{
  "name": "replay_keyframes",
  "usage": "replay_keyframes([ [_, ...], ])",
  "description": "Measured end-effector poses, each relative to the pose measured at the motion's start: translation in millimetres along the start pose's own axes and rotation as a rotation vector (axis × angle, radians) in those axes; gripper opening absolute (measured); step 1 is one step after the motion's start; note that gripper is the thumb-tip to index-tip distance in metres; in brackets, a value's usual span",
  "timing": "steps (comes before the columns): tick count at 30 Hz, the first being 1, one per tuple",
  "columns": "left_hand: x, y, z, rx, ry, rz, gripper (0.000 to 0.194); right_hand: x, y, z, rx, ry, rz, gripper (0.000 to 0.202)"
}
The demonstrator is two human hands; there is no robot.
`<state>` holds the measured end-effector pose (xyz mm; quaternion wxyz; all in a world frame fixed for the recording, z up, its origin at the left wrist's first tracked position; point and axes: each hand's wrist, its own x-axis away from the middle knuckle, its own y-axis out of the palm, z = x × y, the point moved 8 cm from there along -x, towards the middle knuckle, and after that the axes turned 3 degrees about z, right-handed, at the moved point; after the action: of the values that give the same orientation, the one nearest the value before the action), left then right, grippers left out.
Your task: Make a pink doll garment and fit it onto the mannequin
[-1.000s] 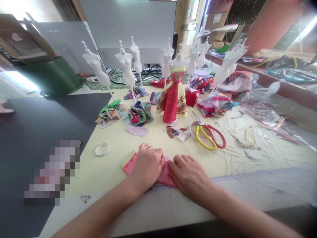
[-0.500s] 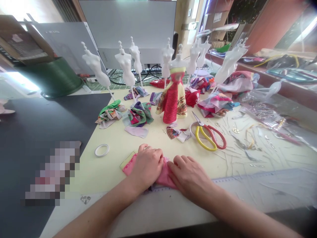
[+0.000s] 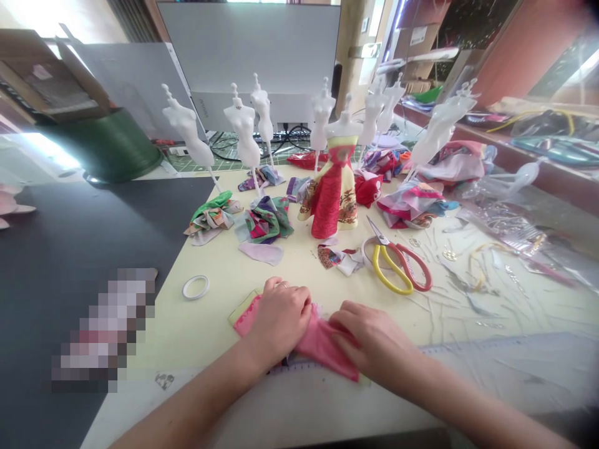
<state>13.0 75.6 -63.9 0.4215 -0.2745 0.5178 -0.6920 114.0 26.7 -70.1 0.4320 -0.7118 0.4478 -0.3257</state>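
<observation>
A strip of pink fabric (image 3: 322, 347) with a pale yellow patterned end lies across the near part of the table, over a clear ruler. Curled fingers of my left hand (image 3: 282, 317) press down and grip its middle. Further right, my right hand (image 3: 374, 333) is closed on the upper right edge of the same fabric; its fingertips are partly hidden. The lower right corner of the cloth hangs out below that hand. Yellow-and-red scissors (image 3: 395, 262) lie just beyond my right hand, and a white tape ring (image 3: 195, 287) is left of my left hand.
Several small white dress forms (image 3: 241, 131) stand at the back, one wearing a red and yellow dress (image 3: 326, 202). Fabric scraps (image 3: 267, 219) are heaped around their bases. The ruler (image 3: 491, 346) runs along the near edge. Plastic bags and trimmings are on the right.
My right hand has shifted slightly right and down, drawing apart from the left. More of the pink fabric now shows between and below the hands. The whole view has moved a little.
</observation>
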Motion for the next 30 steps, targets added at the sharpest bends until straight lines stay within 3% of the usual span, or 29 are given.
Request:
replay_keyframes([
  [5, -1, 0.3, -1, 0.017, -0.007, -0.024, 0.019, -2, -1, -1, -0.126, 0.035, 0.052, 0.012],
  [8, 0, -0.4, -1, 0.026, -0.002, -0.025, 0.020, -2, 1, 7, -0.305, 0.144, 0.098, 0.016],
  [12, 0, -1.8, -1, 0.044, 0.009, -0.012, 0.020, 0, 15, 17, -0.640, 0.308, 0.020, 0.021],
  [16, 0, -2.3, 0, 0.054, 0.017, 0.003, 0.019, 3, 30, 12, -0.978, 0.378, -0.090, 0.022],
  [20, 0, -3.2, -2, 0.065, 0.007, 0.004, 0.015, 6, 37, 4, -1.262, 0.418, -0.083, 0.032],
  [30, 0, -4.2, -2, 0.104, 0.013, 0.000, 0.015, 10, 40, 11, -1.265, 0.464, -0.013, 0.043],
])
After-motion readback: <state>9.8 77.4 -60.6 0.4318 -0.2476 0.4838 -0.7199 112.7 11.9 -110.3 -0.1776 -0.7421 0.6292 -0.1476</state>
